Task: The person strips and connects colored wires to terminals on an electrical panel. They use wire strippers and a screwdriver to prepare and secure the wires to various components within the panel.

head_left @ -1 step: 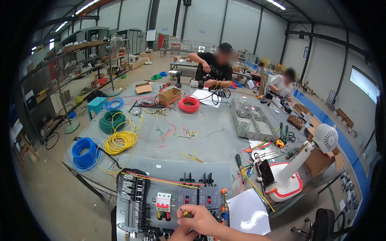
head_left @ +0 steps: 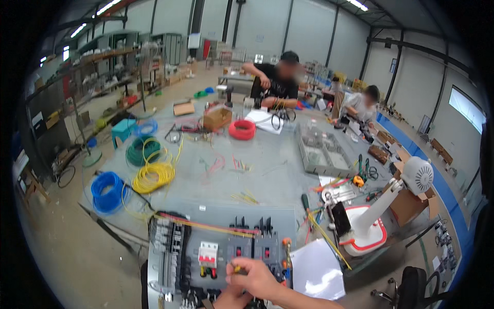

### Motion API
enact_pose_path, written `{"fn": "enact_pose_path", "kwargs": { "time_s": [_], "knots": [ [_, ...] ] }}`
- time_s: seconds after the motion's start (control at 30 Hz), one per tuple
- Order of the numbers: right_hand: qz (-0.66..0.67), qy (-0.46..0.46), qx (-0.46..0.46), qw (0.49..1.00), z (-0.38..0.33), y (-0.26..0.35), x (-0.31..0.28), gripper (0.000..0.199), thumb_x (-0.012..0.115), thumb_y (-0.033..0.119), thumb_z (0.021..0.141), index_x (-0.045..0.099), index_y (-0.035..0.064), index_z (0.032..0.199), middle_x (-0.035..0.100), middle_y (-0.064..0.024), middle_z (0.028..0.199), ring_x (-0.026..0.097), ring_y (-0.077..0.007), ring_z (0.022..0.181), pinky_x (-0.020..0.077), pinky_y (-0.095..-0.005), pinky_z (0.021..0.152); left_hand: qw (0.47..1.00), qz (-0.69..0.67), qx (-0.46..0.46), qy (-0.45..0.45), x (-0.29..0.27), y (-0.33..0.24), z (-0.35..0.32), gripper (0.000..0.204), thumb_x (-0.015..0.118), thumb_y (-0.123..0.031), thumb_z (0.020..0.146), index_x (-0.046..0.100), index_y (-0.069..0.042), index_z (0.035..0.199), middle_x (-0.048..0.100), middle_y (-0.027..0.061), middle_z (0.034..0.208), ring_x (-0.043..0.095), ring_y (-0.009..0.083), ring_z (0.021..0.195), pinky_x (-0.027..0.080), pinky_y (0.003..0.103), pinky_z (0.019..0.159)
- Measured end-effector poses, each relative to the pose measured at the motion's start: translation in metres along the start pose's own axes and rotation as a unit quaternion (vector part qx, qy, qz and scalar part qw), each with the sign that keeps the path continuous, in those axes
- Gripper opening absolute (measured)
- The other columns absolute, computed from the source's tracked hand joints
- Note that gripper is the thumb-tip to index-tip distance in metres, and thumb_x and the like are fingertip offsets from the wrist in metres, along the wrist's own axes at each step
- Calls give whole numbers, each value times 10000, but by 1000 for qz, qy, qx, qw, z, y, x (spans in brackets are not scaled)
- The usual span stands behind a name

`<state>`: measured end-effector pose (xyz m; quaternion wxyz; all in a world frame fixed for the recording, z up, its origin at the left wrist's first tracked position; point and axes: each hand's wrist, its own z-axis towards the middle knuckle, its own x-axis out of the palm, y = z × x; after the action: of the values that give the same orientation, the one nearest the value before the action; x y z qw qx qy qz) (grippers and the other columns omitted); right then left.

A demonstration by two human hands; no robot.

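Observation:
A screwdriver with a yellow and black handle (head_left: 236, 269) is pinched in the fingers of my right hand (head_left: 257, 280), over the lower middle of a metal mounting panel (head_left: 206, 216). My left hand (head_left: 231, 298) lies just below, close against the right one. Its fingers are hidden, and so is whatever they touch. To the left of the hands sits a small white circuit breaker (head_left: 208, 252) with red toggles and yellow, green and red wire ends beneath. Beyond them are two dark grey breakers (head_left: 267, 251). Bundled black wiring and terminal blocks (head_left: 170, 252) line the panel's left side.
Blue (head_left: 107, 191), green (head_left: 143, 150), yellow (head_left: 154, 177) and red (head_left: 242, 130) wire coils lie on the table. At the right are a grey parts tray (head_left: 324, 149), white paper (head_left: 318, 270) and a white desk fan (head_left: 365, 232). Two people work at the far side.
My right hand, with the screwdriver, sits slightly higher, and its fingers have turned a little. The picture is more blurred.

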<state>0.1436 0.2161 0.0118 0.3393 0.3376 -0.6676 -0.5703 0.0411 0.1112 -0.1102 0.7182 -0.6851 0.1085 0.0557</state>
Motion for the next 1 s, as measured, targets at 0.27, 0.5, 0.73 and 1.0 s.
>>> {"fn": "enact_pose_path", "kwargs": {
  "time_s": [0.27,0.5,0.73,1.0],
  "knots": [
    [-18,-102,-35,994,4,-17,17,107,734,19,851,637,35,894,628,25,844,581,-55,787,481,-238,706,999,9,27,-31,6,32,-3,403,608,-151,954,554,31,1310,638,261,1259,612,393,1219,476,471,1027],
    [-78,-11,94,992,6,42,7,207,670,110,948,699,29,1136,670,14,883,608,-66,792,500,-250,713,1000,-1,2,-9,-7,-20,1,580,640,-194,954,455,13,1464,472,266,1490,438,407,1422,337,460,1195],
    [-179,56,58,981,-4,58,15,203,687,187,973,718,35,1104,657,-2,891,552,-39,794,450,-236,684,999,-13,-4,36,-42,-31,-38,466,645,-236,968,573,-9,1369,595,255,1352,587,409,1257,458,452,1080],
    [-409,204,-212,863,-40,41,85,274,715,207,920,723,84,1164,606,-18,686,600,-211,653,463,-347,733,945,-297,-137,9,-129,-48,-93,477,428,-310,1122,579,59,1385,702,150,1256,661,192,1154,508,332,1009]
  ]
}}
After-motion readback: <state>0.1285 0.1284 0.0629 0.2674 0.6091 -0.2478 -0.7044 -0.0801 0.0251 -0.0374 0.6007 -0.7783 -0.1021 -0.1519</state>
